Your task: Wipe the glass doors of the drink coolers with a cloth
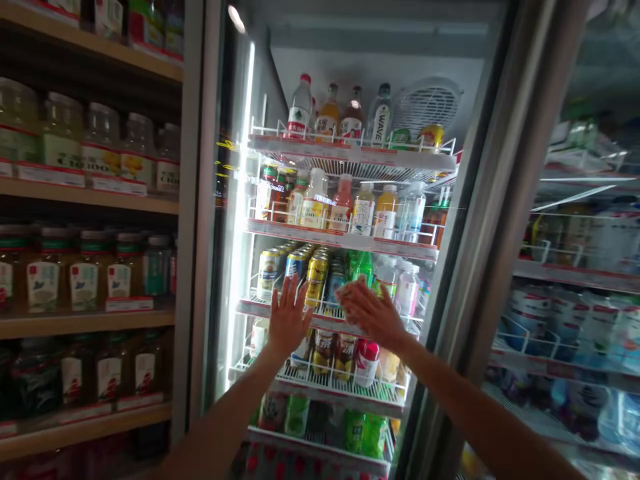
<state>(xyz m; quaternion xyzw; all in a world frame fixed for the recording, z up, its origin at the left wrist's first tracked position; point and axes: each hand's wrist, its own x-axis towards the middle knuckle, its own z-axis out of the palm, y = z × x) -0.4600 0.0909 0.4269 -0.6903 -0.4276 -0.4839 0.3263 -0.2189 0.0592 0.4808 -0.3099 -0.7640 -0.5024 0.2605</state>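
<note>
In the head view, a tall drinks fridge with a glass door [345,263] stands in front of me. Reflected lettering shows on the glass. My left hand [289,321] is raised with its fingers spread, palm towards the glass, and holds nothing. Whether it touches the pane I cannot tell. To its right, my right hand [383,317] is bent over what looks like a crumpled cloth [350,297], pressed towards the glass; blur hides its details. Behind my hands are beer cans [316,279] and a green bottle [360,265] on a wire shelf.
Shelves of bottled drinks [93,273] stand on the left. Upper fridge racks hold bottles [300,107] and cartons; a bright light strip [243,200] runs down the left side. A metal door frame [493,220] separates another drinks fridge [570,320] on the right.
</note>
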